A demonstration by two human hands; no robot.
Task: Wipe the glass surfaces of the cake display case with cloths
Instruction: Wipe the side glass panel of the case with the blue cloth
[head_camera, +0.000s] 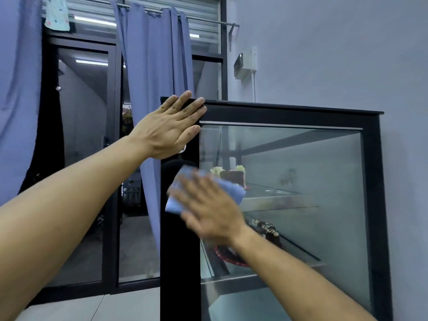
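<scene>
The cake display case is standing against a pale wall, its black frame enclosing a large glass panel. The left hand is resting flat on the case's upper left corner, its grip spread, straight fingers lying over the black top edge and the little finger touching the corner of the glass.

Lower on the case, the right hand is pressing a folded blue cloth against the left edge of the glass panel where it meets the black upright. This hand is blurring, and its grip is spread, the fingers lying straight over the cloth.

Behind the glass, a slice of cake is sitting on the case's upper shelf, and small dark pastries are lying on the shelf below. Left of the case a blue curtain is hanging beside a dark glass door.
</scene>
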